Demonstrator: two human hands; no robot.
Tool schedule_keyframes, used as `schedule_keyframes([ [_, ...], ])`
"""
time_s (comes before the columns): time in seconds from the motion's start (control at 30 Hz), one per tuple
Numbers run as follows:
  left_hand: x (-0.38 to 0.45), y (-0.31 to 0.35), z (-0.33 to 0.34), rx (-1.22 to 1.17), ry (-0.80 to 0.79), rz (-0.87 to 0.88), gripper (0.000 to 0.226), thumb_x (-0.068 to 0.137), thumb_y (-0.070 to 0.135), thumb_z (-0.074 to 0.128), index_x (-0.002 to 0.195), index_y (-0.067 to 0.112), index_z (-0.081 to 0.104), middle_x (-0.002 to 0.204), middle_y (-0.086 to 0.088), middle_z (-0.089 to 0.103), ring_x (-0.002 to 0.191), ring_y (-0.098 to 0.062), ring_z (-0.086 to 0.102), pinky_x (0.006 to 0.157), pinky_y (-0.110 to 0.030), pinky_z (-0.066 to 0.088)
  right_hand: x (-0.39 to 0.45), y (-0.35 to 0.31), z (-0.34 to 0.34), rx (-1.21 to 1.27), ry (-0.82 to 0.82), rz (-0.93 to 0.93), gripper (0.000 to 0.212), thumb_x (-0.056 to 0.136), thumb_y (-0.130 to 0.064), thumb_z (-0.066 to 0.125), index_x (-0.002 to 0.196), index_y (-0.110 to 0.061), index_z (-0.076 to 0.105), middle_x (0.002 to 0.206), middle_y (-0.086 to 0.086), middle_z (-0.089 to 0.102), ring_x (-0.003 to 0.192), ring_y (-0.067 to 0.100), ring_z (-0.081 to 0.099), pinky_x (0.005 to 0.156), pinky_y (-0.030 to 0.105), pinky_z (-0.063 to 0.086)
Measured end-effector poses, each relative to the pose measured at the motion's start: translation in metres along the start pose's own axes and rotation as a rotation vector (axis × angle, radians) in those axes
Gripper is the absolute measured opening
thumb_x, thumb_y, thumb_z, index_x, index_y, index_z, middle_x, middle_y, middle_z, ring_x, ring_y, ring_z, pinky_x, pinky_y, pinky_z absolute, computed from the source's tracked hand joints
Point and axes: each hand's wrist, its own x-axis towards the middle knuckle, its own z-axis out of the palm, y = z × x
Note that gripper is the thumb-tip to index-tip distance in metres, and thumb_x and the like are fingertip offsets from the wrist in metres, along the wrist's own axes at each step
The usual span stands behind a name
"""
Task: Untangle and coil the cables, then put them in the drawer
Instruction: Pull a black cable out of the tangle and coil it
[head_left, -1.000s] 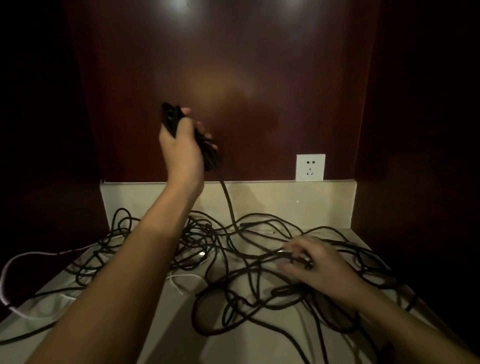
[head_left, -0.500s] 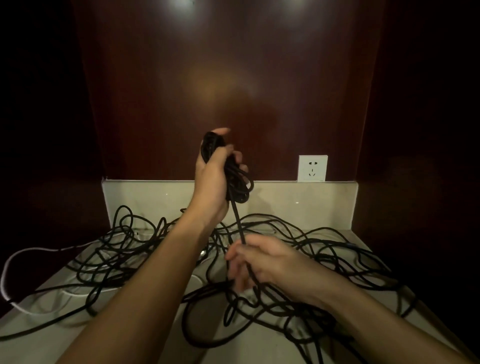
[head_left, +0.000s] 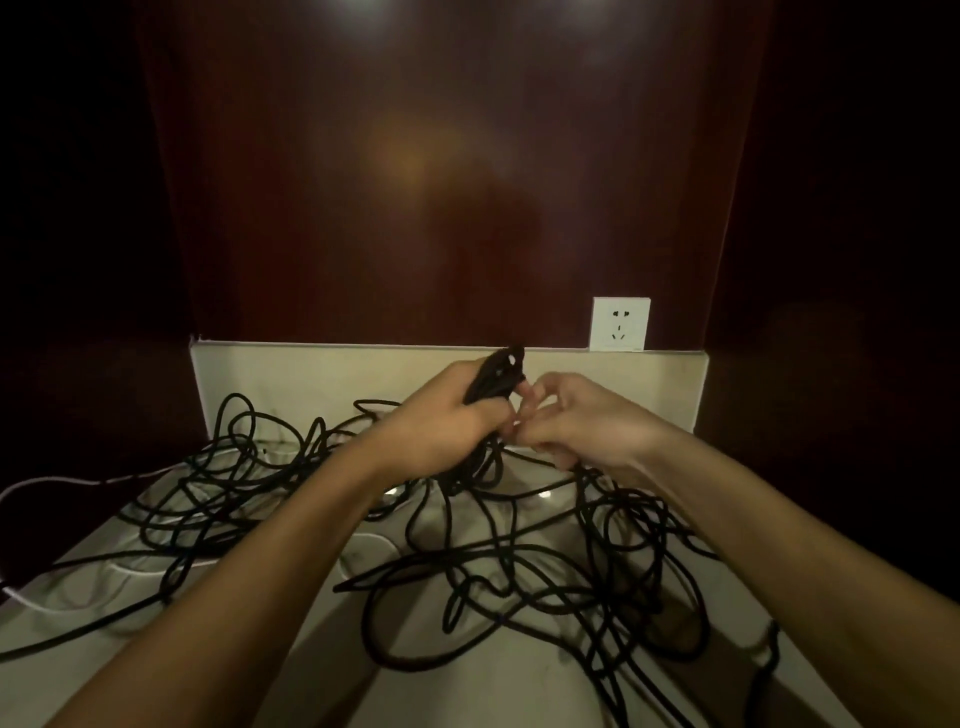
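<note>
A tangle of black cable sprawls across the pale counter. My left hand grips a small coiled bundle of black cable above the tangle, near the back of the counter. My right hand is right beside it, fingers curled and pinching the cable strand that runs down from the bundle into the pile. A thin white cable trails off the left side. No drawer is in view.
A white wall socket sits on the dark wood back panel, above the counter's low pale upstand. Dark wood walls close in on both sides. Cable loops cover most of the counter.
My left hand has come down and to the right with the coiled bundle. My right hand rose from the pile along the strand to meet it.
</note>
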Motion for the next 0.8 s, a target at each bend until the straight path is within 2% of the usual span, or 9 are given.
schedule_keyframes([
  [0.1, -0.007, -0.010, 0.007, 0.079, 0.075, 0.026, 0.017, 0.089, 0.014, 0.054, 0.105, 0.018, 0.060, 0.095, -0.002, 0.061, 0.083, -0.004, 0.059, 0.080, -0.018, 0.047, 0.002, -0.003, 0.001, 0.106, 0.078, 0.022, 0.023, 0.089, 0.000, 0.061, 0.108, -0.004, 0.051, 0.066, 0.006, 0.060, 0.051, 0.010, 0.046, 0.051, 0.025, 0.036],
  [0.17, -0.011, -0.018, 0.012, 0.071, 0.069, -0.020, 0.026, 0.084, 0.025, 0.057, 0.110, 0.026, 0.058, 0.107, -0.006, 0.061, 0.096, -0.017, 0.064, 0.090, -0.039, 0.054, 0.002, -0.007, 0.001, 0.165, 0.084, 0.008, 0.021, 0.093, 0.004, 0.054, 0.113, -0.002, 0.048, 0.067, 0.006, 0.058, 0.052, 0.009, 0.048, 0.052, 0.024, 0.038],
  [0.23, -0.016, -0.019, 0.018, 0.118, 0.048, -0.027, 0.044, 0.075, 0.037, 0.054, 0.118, 0.030, 0.051, 0.105, -0.009, 0.065, 0.091, -0.022, 0.069, 0.081, -0.050, 0.057, 0.004, -0.013, -0.001, 0.207, 0.081, -0.006, 0.023, 0.096, 0.005, 0.050, 0.118, 0.002, 0.046, 0.067, 0.005, 0.054, 0.052, 0.009, 0.048, 0.050, 0.024, 0.039],
  [0.37, -0.018, -0.016, 0.027, 0.321, 0.099, 0.065, 0.070, 0.091, 0.015, 0.053, 0.149, 0.032, 0.019, 0.078, 0.002, 0.060, 0.060, -0.007, 0.055, 0.056, -0.027, 0.042, 0.009, -0.026, -0.005, 0.177, 0.061, -0.009, 0.024, 0.096, 0.007, 0.044, 0.118, -0.001, 0.046, 0.072, 0.010, 0.054, 0.047, 0.010, 0.051, 0.043, 0.021, 0.042],
  [0.43, -0.019, -0.014, 0.027, 0.498, 0.157, 0.098, 0.082, 0.094, 0.016, 0.055, 0.156, 0.032, 0.005, 0.096, 0.003, 0.061, 0.081, -0.017, 0.060, 0.068, -0.028, 0.043, 0.009, -0.023, -0.006, 0.254, 0.017, -0.004, 0.021, 0.096, 0.005, 0.047, 0.114, -0.005, 0.047, 0.074, 0.011, 0.055, 0.052, 0.012, 0.051, 0.045, 0.022, 0.043],
  [0.5, -0.019, -0.014, 0.021, 0.612, 0.270, 0.126, 0.081, 0.093, 0.018, 0.059, 0.156, 0.032, 0.011, 0.131, -0.003, 0.058, 0.111, -0.027, 0.060, 0.089, -0.038, 0.048, 0.003, -0.006, -0.005, 0.413, -0.095, 0.013, 0.014, 0.095, 0.000, 0.052, 0.108, -0.006, 0.050, 0.077, 0.010, 0.055, 0.058, 0.015, 0.051, 0.051, 0.024, 0.044],
  [0.57, -0.019, -0.016, 0.007, 0.622, 0.376, 0.131, 0.076, 0.091, 0.015, 0.062, 0.152, 0.034, 0.020, 0.141, -0.005, 0.054, 0.118, -0.031, 0.058, 0.098, -0.044, 0.047, -0.009, 0.019, -0.001, 0.456, -0.226, 0.031, 0.008, 0.096, -0.013, 0.055, 0.096, -0.005, 0.057, 0.074, 0.005, 0.055, 0.062, 0.015, 0.050, 0.059, 0.027, 0.045],
  [0.67, -0.017, -0.020, -0.010, 0.700, 0.447, 0.194, 0.081, 0.090, 0.018, 0.062, 0.151, 0.042, 0.016, 0.126, -0.007, 0.057, 0.102, -0.036, 0.062, 0.086, -0.045, 0.050, -0.021, 0.037, 0.003, 0.407, -0.284, 0.084, 0.020, 0.093, -0.026, 0.055, 0.087, -0.009, 0.062, 0.064, 0.000, 0.043, 0.056, 0.011, 0.041, 0.056, 0.023, 0.047],
  [0.8, -0.012, -0.033, -0.010, 0.780, 0.414, 0.161, 0.072, 0.096, 0.031, 0.058, 0.150, 0.051, 0.015, 0.101, -0.001, 0.049, 0.081, -0.030, 0.059, 0.075, -0.041, 0.051, -0.016, 0.009, 0.000, 0.448, -0.020, -0.065, 0.027, 0.104, -0.021, 0.044, 0.085, -0.006, 0.057, 0.056, -0.004, 0.035, 0.045, 0.006, 0.026, 0.039, 0.017, 0.021],
])
